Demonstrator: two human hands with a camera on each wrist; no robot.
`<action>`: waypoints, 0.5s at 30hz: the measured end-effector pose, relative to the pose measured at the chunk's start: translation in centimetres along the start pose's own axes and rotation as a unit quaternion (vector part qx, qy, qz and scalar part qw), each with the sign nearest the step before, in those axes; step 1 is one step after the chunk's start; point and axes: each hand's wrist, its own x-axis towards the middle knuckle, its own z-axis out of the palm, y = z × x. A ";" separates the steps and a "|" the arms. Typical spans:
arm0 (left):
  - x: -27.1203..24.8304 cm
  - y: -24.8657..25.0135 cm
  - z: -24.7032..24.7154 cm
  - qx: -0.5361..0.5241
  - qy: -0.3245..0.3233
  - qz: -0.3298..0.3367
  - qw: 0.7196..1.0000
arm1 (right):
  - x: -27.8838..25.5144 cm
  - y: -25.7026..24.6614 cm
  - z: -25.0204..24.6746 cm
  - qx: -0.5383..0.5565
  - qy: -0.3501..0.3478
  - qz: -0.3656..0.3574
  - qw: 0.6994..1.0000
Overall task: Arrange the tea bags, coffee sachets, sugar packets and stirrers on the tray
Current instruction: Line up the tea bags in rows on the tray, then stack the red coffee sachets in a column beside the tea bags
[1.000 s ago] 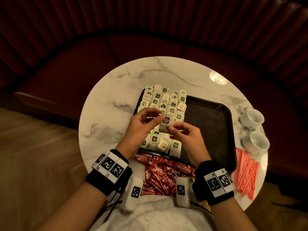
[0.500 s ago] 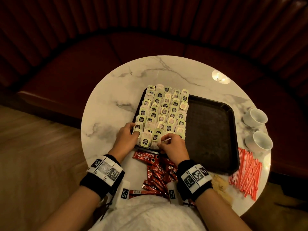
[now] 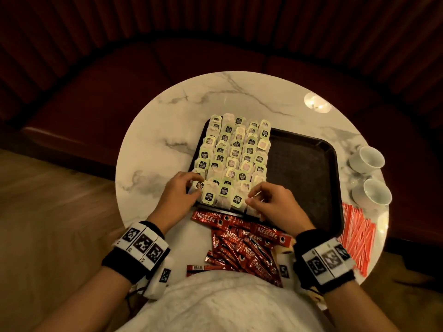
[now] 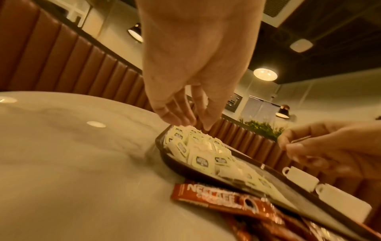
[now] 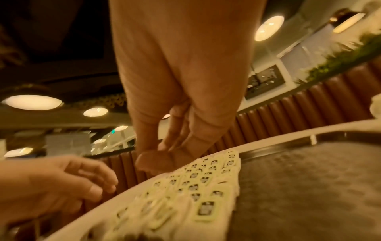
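Note:
Rows of green-tagged tea bags cover the left half of the black tray; its right half is bare. My left hand hovers with relaxed fingers over the near-left bags, fingertips touching one. At the near row, my right hand is curled, thumb against forefinger. In the left wrist view a thin edge of a tea bag shows in that pinch. Red coffee sachets lie heaped in front of the tray. Orange stirrers lie to its right.
The round marble table holds two white cups at its right edge, beyond the stirrers. A curved red bench wraps around the far side. One coffee sachet lies apart near my body.
A second ago both hands held one tea bag above the rows. They lowered it into the near row, and now stay at the tray's near edge with the fingers slightly lifted.

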 end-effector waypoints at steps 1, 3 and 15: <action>-0.4 -0.1 0.0 0.003 -0.026 0.019 0.999 | -0.7 0.5 -0.3 -0.038 -0.023 -0.012 0.999; -1.3 -0.5 0.2 0.031 -0.092 0.057 0.994 | -1.8 1.5 -0.3 -0.105 -0.074 -0.023 0.991; -3.3 -2.6 2.7 0.255 -0.212 0.220 0.917 | -4.1 3.3 4.3 -0.321 -0.165 -0.042 0.932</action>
